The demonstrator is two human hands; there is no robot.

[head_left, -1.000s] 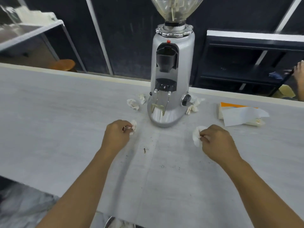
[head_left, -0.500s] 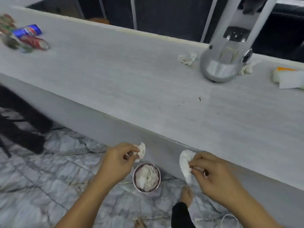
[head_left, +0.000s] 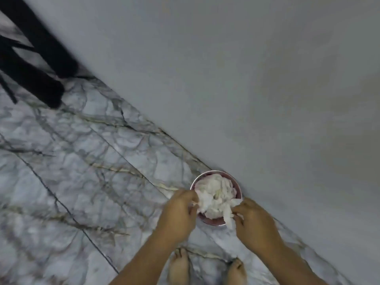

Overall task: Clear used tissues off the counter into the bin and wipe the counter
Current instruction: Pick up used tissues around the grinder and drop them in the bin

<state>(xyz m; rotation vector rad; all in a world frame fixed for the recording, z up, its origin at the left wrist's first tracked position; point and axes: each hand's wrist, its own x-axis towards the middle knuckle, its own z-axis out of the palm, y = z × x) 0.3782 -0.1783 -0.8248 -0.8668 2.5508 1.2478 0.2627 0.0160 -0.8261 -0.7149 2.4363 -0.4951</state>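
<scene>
Pinching a white tissue [head_left: 228,215], the right hand [head_left: 255,225] holds it over the near rim of the small round bin [head_left: 238,187]. The left hand [head_left: 178,212] is closed on a smaller tissue scrap [head_left: 195,203] at the bin's left rim. Crumpled tissues [head_left: 214,194] fill the bin, which stands on the marble floor [head_left: 82,171] against the grey counter front [head_left: 246,79]. Two bare feet [head_left: 178,266] are below the hands.

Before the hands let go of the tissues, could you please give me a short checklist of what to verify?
1. Left hand over the bin: ok, at its near-left rim.
2. Right hand over the bin: ok, at the near-right rim.
3. Right hand's tissue inside the rim: not ok, it drapes across the edge.
4. Left hand's tissue: cannot tell, hidden.
5. Room in the bin: not ok, tissue pile heaped full.
</scene>
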